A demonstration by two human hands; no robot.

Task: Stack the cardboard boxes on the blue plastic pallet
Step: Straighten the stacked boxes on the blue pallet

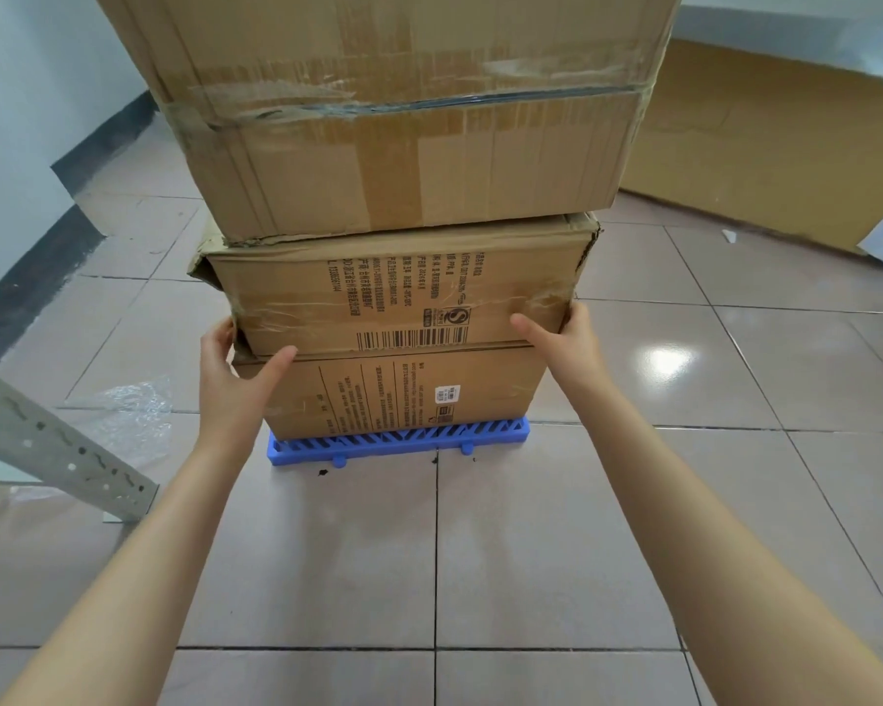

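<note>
— Two hands, and we start at the fingers [215,338]: on our left hand [235,379] they wrap round the left end of the middle box [393,298], mostly hidden behind it, with the thumb lying flat on the front face near the seam with the bottom box [404,389].

— And our right hand [567,338]?

— Much the same. Its fingers curl round the right front corner of the middle box, the thumb pressed on the front just right of the printed mark. So both hands clasp that one box from either side, arms stretched forward.

— Where do the boxes stand?

— Three cardboard boxes in one stack. The bottom box sits on the blue plastic pallet [398,440], whose slotted front edge shows below it. The middle box rests on the bottom one, its torn upper left corner flaring out. The top box [404,109], larger and taped across the front, overhangs both.

— Around that?

— The pallet lies on the tiled floor [531,542]. A perforated metal bar [57,440] slants in at left above some clear plastic wrap [123,405]. Flat cardboard sheets [765,145] lean against the wall at the right rear.
</note>
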